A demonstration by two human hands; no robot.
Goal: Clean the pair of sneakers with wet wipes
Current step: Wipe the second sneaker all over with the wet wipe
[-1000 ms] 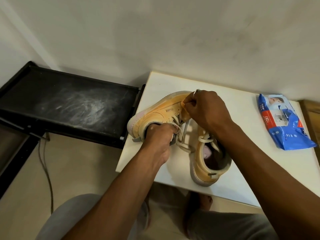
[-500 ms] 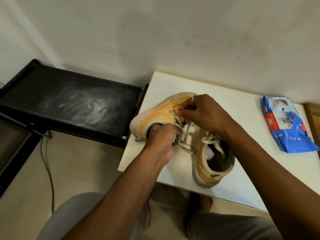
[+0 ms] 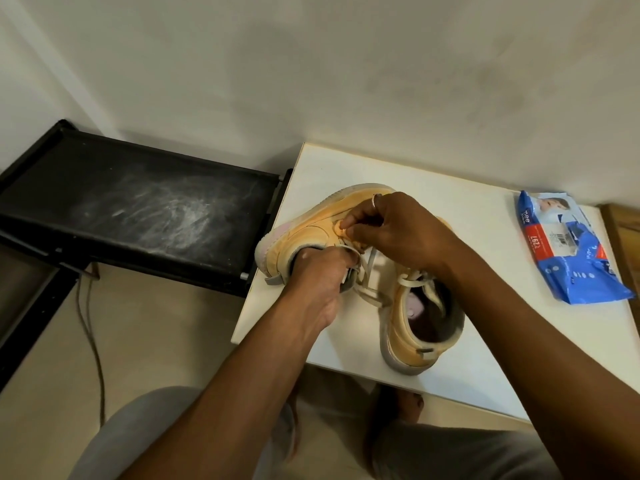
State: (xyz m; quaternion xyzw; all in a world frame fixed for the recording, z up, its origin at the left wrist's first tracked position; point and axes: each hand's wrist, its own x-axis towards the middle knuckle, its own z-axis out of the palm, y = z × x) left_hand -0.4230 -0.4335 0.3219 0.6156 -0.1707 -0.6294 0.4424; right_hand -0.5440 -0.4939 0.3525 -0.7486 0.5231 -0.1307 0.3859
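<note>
Two orange sneakers sit on a white table (image 3: 485,216). The left sneaker (image 3: 308,233) lies on its side with its heel toward the table's left edge. My left hand (image 3: 318,278) reaches into its opening and grips the collar. My right hand (image 3: 398,226) pinches a small crumpled orange-stained wad, seemingly a wipe (image 3: 341,233), against that sneaker's side near the laces. The right sneaker (image 3: 405,344) stands upright near the front edge, its toe hidden under my right wrist. A blue wet-wipe pack (image 3: 568,251) lies at the table's right.
A dusty black shelf (image 3: 138,202) adjoins the table's left side. A cable (image 3: 93,334) runs over the beige floor below it. My knees in grey trousers (image 3: 145,431) are under the table's front edge. A wall stands just behind the table.
My right hand has slid the wad along the left sneaker's side, toward the heel and laces. My left hand has stayed in the sneaker's opening.
</note>
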